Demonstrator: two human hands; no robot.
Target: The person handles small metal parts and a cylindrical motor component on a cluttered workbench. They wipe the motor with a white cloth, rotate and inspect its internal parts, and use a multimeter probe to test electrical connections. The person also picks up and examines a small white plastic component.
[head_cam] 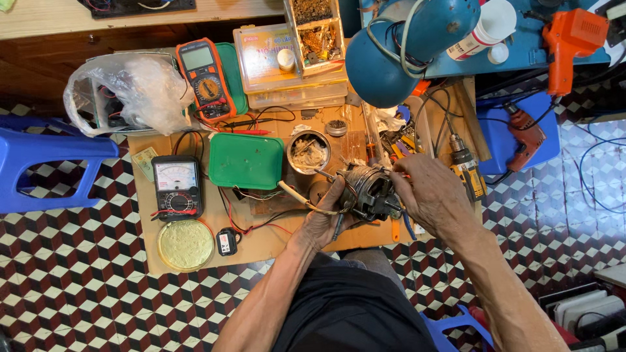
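A dark electric fan motor (367,190) with wound coils and thin wires is held over the cardboard-covered low table (268,240). My left hand (326,220) grips it from below on its left side, along with a soldering iron (295,193) whose pale handle sticks out to the left. My right hand (427,193) holds the motor's right side, fingers pinching at the wires. A round tin (308,151) with bits of scrap sits just behind the motor.
A green plastic lid (246,161), an analog meter (177,187), an orange digital multimeter (205,77), a round yellow tin (185,244) and a plastic bag (127,91) lie to the left. A blue desk lamp (407,45), cordless drill (465,166) and orange solder gun (568,45) lie to the right. A blue stool (45,163) stands at left.
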